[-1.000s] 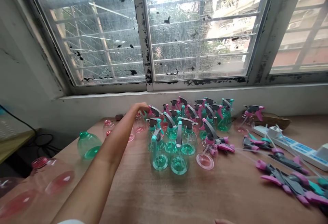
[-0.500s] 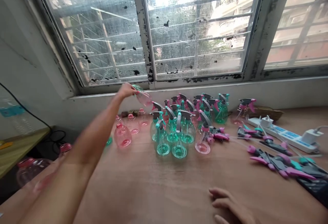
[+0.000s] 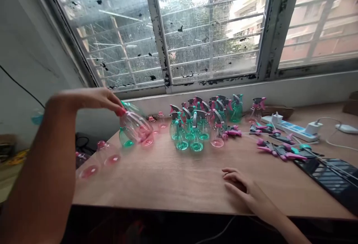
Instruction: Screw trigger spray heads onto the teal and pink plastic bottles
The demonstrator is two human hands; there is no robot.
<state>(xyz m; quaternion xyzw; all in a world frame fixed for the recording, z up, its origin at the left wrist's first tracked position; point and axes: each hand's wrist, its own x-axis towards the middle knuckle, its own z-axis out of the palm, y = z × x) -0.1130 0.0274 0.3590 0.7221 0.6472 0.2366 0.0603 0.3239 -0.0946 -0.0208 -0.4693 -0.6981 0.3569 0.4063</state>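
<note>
My left hand (image 3: 104,100) reaches in from the left, its fingers closed around the neck of a clear pink-tinted plastic bottle (image 3: 136,126), which hangs tilted above the wooden tabletop (image 3: 156,184). Just below it, a teal-tinted bottle (image 3: 126,138) rests on the table. My right hand (image 3: 240,186) lies on the wood near the front edge, fingers slightly apart, holding nothing. Its nearest neighbours are a tight group of assembled teal and pink spray bottles (image 3: 190,134) and loose pink-and-grey trigger sprayer heads (image 3: 279,151).
Empty pink-tinted bottles (image 3: 107,154) stand at the left table end. A white power strip (image 3: 291,126) with a charger lies at the back right, near a dark tablet (image 3: 327,177). A window with peeling black paint (image 3: 209,31) runs behind the table.
My view has tilted up and pulled back, showing more table. My left hand has swung left and lower with the pink-tinted bottle. My right hand has moved farther onto the table.
</note>
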